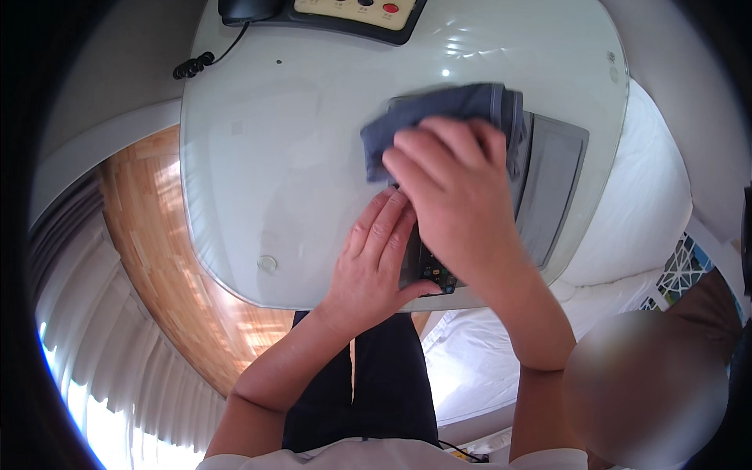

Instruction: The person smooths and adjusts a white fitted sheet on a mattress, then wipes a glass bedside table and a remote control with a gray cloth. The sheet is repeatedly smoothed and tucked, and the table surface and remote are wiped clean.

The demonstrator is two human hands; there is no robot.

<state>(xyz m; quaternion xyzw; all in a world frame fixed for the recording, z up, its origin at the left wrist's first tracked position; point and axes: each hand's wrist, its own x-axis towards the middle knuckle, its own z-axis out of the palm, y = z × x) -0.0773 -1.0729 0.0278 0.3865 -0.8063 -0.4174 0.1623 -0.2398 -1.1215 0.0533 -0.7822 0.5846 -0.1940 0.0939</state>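
My right hand presses a folded blue-grey cloth, its fingers curled on the cloth's near side and slightly blurred. Just below and to the left, my left hand lies over a dark device with small coloured keys, the thumb at its lower edge. Most of that device is hidden under my hands. Beside the cloth, to the right, a flat grey panel or folder rests on the glass-topped table.
A desk telephone with a coiled black cord stands at the table's far edge. White bedding adjoins the right side. Wooden floor and pale curtains show at the left.
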